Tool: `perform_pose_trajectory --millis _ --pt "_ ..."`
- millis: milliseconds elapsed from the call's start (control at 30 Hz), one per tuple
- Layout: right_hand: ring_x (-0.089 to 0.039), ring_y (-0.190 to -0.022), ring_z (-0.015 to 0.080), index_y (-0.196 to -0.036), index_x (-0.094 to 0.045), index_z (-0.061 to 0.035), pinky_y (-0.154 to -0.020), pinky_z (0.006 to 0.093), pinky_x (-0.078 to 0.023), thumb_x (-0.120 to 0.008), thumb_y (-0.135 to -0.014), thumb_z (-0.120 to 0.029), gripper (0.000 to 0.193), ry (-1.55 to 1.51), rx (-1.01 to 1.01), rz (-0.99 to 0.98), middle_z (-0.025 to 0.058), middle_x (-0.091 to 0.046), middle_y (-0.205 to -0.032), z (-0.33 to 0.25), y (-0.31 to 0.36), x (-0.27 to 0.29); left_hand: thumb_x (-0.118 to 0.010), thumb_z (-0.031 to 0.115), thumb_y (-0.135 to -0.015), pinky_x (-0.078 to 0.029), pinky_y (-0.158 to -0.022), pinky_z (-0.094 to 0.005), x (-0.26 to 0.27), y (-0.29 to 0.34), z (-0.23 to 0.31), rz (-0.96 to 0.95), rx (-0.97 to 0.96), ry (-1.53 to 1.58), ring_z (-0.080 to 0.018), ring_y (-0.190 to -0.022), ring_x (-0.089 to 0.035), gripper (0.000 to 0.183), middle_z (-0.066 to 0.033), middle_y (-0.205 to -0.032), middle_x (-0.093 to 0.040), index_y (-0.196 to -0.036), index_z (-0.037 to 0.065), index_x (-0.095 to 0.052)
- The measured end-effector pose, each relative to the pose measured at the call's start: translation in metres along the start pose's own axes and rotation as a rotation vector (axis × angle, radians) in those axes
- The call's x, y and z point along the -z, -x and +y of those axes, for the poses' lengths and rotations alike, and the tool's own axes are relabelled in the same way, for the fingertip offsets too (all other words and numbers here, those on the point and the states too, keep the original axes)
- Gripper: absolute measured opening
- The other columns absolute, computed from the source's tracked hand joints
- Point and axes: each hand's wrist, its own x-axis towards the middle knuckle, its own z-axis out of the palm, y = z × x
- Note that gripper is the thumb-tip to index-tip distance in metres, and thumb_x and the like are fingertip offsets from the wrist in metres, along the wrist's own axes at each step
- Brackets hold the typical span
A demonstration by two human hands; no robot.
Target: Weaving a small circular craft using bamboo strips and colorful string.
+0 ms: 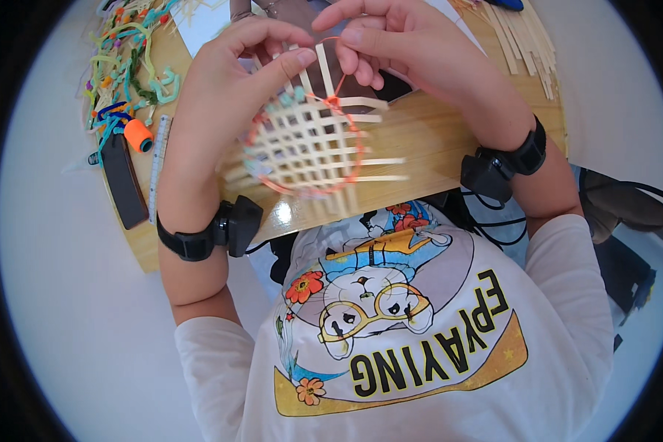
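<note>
A round woven lattice point(309, 147) of pale flat strips is held up above the wooden table, tilted and slightly blurred. Orange cord runs around its rim, with some pale green along the left part. My left hand point(232, 85) grips the lattice by its upper left edge, thumb and fingers closed at the strip ends. Just to the right, my right hand point(412, 48) has its fingers curled around the loose orange cord point(340, 82), which rises from a knot at the lattice's upper rim. Strip ends stick out past the ring on the right.
Colourful pipe cleaners point(136, 62) lie tangled at the table's left side. Near them are an orange thread spool point(138, 135), a dark flat case point(123, 180) and a ruler point(159, 166). Loose pale strips point(523, 44) lie far right. White paper point(199, 26) lies beyond my left hand.
</note>
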Motion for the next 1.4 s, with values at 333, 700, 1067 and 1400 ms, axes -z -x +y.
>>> perform_pose_trajectory --millis 333,700,1067,1400 --pt "-0.062 -0.070 0.0086 -0.126 -0.055 0.0011 -0.063 0.0200 -0.051 -0.051 -0.106 -0.009 0.023 -0.084 0.006 -0.059 0.0039 -0.066 -0.085 0.017 -0.002 0.004 -0.071 0.013 -0.093 -0.045 -0.103 -0.0332 -0.010 -0.009 -0.012 -0.012 -0.373 -0.225 -0.0186 -0.117 -0.060 0.031 -0.0095 -0.126 -0.066 -0.121 0.001 -0.068" --pt "-0.061 -0.067 0.0086 -0.127 -0.056 0.0024 -0.062 0.0191 -0.050 -0.053 -0.105 -0.009 0.025 -0.316 -0.005 -0.139 0.0051 -0.065 -0.086 0.025 -0.008 0.012 -0.069 0.021 -0.097 -0.052 -0.075 -0.0259 -0.019 -0.012 -0.021 -0.045 -0.016 0.201 -0.0086 -0.084 -0.068 0.024 -0.0027 -0.089 -0.074 -0.112 0.003 -0.073" --pt "-0.060 -0.072 0.0109 -0.112 -0.063 0.0013 -0.065 0.0245 -0.049 -0.056 -0.099 -0.002 0.015 0.579 0.175 0.327 0.0056 -0.066 -0.083 0.005 0.009 -0.016 -0.073 0.015 -0.085 -0.047 -0.080 -0.0424 -0.019 -0.012 -0.016 0.122 -0.465 -0.582 -0.0307 -0.080 -0.063 0.010 -0.0085 -0.079 -0.068 -0.090 0.007 -0.077" --pt "-0.067 -0.075 0.0191 -0.109 -0.063 0.0004 -0.068 0.0320 -0.052 -0.060 -0.098 -0.006 0.014 0.783 0.299 0.397 0.0151 -0.067 -0.081 0.010 0.003 -0.004 -0.073 0.015 -0.086 -0.047 -0.083 -0.0415 -0.032 -0.009 -0.006 0.212 -0.188 -0.391 -0.0311 -0.083 -0.063 0.010 -0.0089 -0.079 -0.067 -0.090 0.006 -0.076"
